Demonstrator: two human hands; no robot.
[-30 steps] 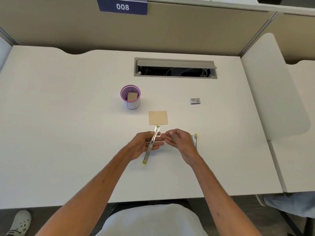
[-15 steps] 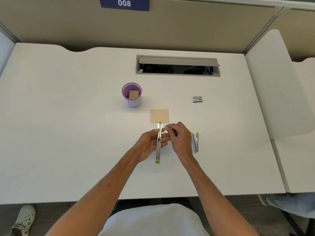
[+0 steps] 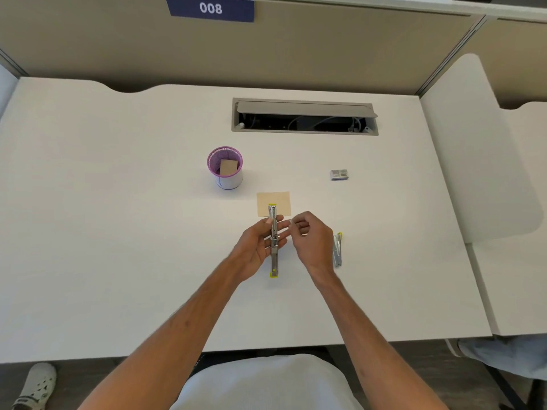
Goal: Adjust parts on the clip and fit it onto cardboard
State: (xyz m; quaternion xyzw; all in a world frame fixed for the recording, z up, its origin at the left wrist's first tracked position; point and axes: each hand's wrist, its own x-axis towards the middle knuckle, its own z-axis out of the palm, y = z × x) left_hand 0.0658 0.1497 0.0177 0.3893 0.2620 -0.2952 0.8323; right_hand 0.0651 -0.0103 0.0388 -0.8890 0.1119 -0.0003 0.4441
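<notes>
My left hand (image 3: 259, 247) holds a long metal stapler (image 3: 273, 241) with yellow ends, opened out flat and pointing away from me. Its far tip overlaps a small tan paper square (image 3: 273, 202) lying on the white desk (image 3: 118, 232). My right hand (image 3: 310, 239) is just right of the stapler, its thumb and forefinger pinching a thin strip of staples (image 3: 291, 222) near the stapler's middle. A second, smaller silver stapler (image 3: 337, 250) with a yellow tip lies on the desk right of my right hand.
A purple mesh cup (image 3: 225, 167) with a tan card inside stands beyond the paper square. A small staple box (image 3: 339, 174) lies at the right. An open cable tray (image 3: 305, 116) is set into the desk's back. A neighbouring desk (image 3: 488, 143) adjoins on the right.
The stapler in my left hand has turned from a slant to straight ahead, its tip now over the paper square. My right hand has risen slightly toward the stapler's middle.
</notes>
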